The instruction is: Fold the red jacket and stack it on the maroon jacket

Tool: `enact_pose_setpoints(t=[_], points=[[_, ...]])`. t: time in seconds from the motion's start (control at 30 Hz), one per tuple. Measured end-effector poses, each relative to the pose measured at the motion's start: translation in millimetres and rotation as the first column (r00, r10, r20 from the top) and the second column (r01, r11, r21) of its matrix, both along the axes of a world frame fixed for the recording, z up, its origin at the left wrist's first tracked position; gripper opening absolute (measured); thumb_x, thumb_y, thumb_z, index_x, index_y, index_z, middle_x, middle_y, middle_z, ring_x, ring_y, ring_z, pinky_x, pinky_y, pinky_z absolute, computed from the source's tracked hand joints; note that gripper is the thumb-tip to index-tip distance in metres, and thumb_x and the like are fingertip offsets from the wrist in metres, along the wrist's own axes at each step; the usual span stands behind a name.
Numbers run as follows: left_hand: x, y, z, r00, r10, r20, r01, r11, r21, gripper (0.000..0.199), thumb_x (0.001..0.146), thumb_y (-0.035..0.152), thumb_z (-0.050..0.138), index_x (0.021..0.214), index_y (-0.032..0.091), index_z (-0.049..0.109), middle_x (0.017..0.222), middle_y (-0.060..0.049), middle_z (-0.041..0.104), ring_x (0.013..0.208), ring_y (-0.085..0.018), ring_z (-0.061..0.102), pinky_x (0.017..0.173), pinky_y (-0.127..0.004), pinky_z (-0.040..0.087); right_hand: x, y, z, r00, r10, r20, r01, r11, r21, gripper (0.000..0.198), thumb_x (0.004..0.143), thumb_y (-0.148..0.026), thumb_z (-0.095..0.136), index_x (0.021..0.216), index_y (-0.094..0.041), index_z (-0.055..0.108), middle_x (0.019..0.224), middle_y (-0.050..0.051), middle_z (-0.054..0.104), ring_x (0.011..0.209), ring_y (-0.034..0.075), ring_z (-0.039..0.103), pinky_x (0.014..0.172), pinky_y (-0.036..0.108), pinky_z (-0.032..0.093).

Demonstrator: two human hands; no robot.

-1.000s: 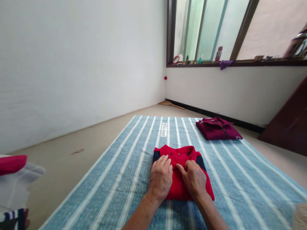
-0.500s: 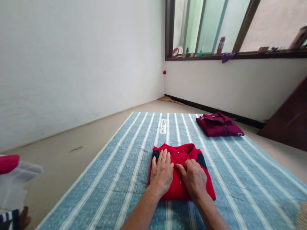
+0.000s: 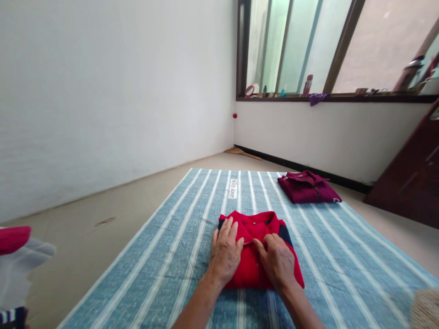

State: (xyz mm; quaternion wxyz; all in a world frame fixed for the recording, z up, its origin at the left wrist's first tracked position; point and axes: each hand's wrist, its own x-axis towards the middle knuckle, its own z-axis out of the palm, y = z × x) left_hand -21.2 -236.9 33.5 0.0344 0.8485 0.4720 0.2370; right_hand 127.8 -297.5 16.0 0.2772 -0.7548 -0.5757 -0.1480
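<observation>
A folded red collared shirt [image 3: 245,270] with dark navy shoulder patches lies on the striped blue cloth [image 3: 185,256], its collar pointing away from me. My left hand [image 3: 224,250] rests flat over the shirt's left side, fingers stretched toward the collar. Over the right half, my right hand [image 3: 277,257] has its fingers curled, with thumb and forefinger at the collar's front edge near the neck opening. What sits between those fingertips is mostly hidden, but they appear to pinch the red fabric. Farther off, a folded maroon garment [image 3: 307,189] with a zip lies at the cloth's far right.
White and red clothing [image 3: 15,240] shows at the left edge. A woven beige object [image 3: 425,308] sits at lower right. Along the windowsill [image 3: 343,98] stand a mirror, bottles and a purple cloth. A dark red panel [image 3: 408,169] leans at right; a broom [image 3: 242,152] lies in the corner.
The view has tilted up slightly. My left hand has slid a little left and toward me. A collar edge now shows stretched between my hands; the right hand stays at the collar.
</observation>
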Motion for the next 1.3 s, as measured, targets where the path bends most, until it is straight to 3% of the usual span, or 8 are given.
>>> enact_pose_setpoints(t=[0.27, 0.43, 0.57, 0.73, 0.87, 1.0, 1.13, 1.3], points=[[-16.6, -6.3, -20.5, 0.992, -0.003, 0.127, -0.011, 0.994, 0.107, 0.039, 0.087, 0.023, 0.048, 0.124, 0.014, 0.057, 0.136, -0.017, 0.053, 0.129, -0.028, 0.046, 0.102, -0.05, 0.042, 6.8, -12.2, 4.0, 0.981, 0.14, -0.133, -0.13, 0.988, 0.083, 0.046, 0.096, -0.05, 0.036, 0.065, -0.021, 0.051, 0.067, 0.001, 0.056, 0.061, 0.015, 0.052, 0.061, 0.027, 0.034], [-19.5, -5.4, -19.3, 0.958, -0.013, 0.285, -0.025, 0.991, 0.131, 0.035, 0.089, 0.029, 0.049, 0.117, 0.013, 0.062, 0.129, -0.018, 0.058, 0.125, -0.028, 0.051, 0.101, -0.045, 0.045, 18.3, -18.4, 4.2, 0.946, 0.219, -0.24, -0.18, 0.968, 0.174, 0.043, 0.096, -0.045, 0.039, 0.065, -0.021, 0.055, 0.063, 0.0, 0.055, 0.057, 0.013, 0.051, 0.06, 0.025, 0.035], [-29.2, 0.7, -17.5, 0.914, 0.082, 0.396, -0.108, 0.993, 0.043, 0.038, 0.088, 0.035, 0.048, 0.114, 0.011, 0.063, 0.124, -0.018, 0.061, 0.119, -0.027, 0.056, 0.1, -0.044, 0.046, 30.5, -20.2, 5.4, 0.926, 0.168, -0.337, -0.093, 0.969, 0.228, 0.043, 0.094, -0.047, 0.043, 0.064, -0.02, 0.056, 0.061, 0.0, 0.055, 0.056, 0.013, 0.051, 0.06, 0.025, 0.036], [-38.9, 8.3, -18.9, 0.875, 0.243, 0.418, -0.16, 0.962, -0.223, 0.046, 0.082, 0.04, 0.047, 0.111, 0.008, 0.063, 0.117, -0.02, 0.065, 0.111, -0.029, 0.061, 0.097, -0.044, 0.047, 50.7, -21.9, 4.4, 0.917, 0.035, -0.398, 0.069, 0.968, 0.243, 0.043, 0.09, -0.053, 0.045, 0.067, -0.019, 0.059, 0.065, 0.003, 0.06, 0.061, 0.015, 0.054, 0.065, 0.027, 0.039], [-40.5, 10.4, -11.6, 0.848, 0.33, 0.414, -0.145, 0.897, -0.418, 0.046, 0.079, 0.042, 0.047, 0.108, 0.011, 0.064, 0.107, -0.016, 0.07, 0.101, -0.028, 0.066, 0.09, -0.041, 0.051, 67.1, -22.0, -1.1, 0.831, -0.12, -0.543, 0.219, 0.968, 0.12, 0.042, 0.083, -0.058, 0.048, 0.077, -0.019, 0.064, 0.074, 0.005, 0.067, 0.067, 0.019, 0.06, 0.068, 0.029, 0.042], [-42.0, 9.8, 0.6, 0.793, 0.379, 0.477, -0.085, 0.843, -0.531, 0.035, 0.075, 0.044, 0.054, 0.093, 0.018, 0.068, 0.093, -0.009, 0.074, 0.089, -0.027, 0.069, 0.08, -0.036, 0.053, 76.8, -20.8, -5.8, 0.709, -0.217, -0.671, 0.217, 0.972, -0.086, 0.041, 0.079, -0.058, 0.05, 0.081, -0.021, 0.067, 0.068, 0.004, 0.068, 0.065, 0.021, 0.063, 0.063, 0.03, 0.043], [-43.1, 7.8, 8.2, 0.708, 0.451, 0.543, -0.018, 0.78, -0.625, 0.035, 0.071, 0.046, 0.06, 0.085, 0.015, 0.069, 0.085, -0.009, 0.075, 0.082, -0.026, 0.069, 0.071, -0.032, 0.053, 78.7, -20.0, -6.9, 0.722, -0.231, -0.652, 0.18, 0.973, -0.146, 0.043, 0.079, -0.059, 0.046, 0.08, -0.021, 0.068, 0.062, 0.003, 0.066, 0.062, 0.021, 0.062, 0.06, 0.029, 0.041], [-41.2, 5.8, 9.4, 0.698, 0.47, 0.54, -0.038, 0.777, -0.628, 0.036, 0.068, 0.048, 0.063, 0.08, 0.015, 0.069, 0.077, -0.007, 0.074, 0.076, -0.024, 0.068, 0.065, -0.03, 0.051, 78.8, -20.0, -9.6, 0.746, -0.234, -0.624, 0.17, 0.972, -0.161, 0.046, 0.08, -0.059, 0.044, 0.079, -0.02, 0.068, 0.065, 0.004, 0.066, 0.064, 0.021, 0.062, 0.061, 0.03, 0.04]])
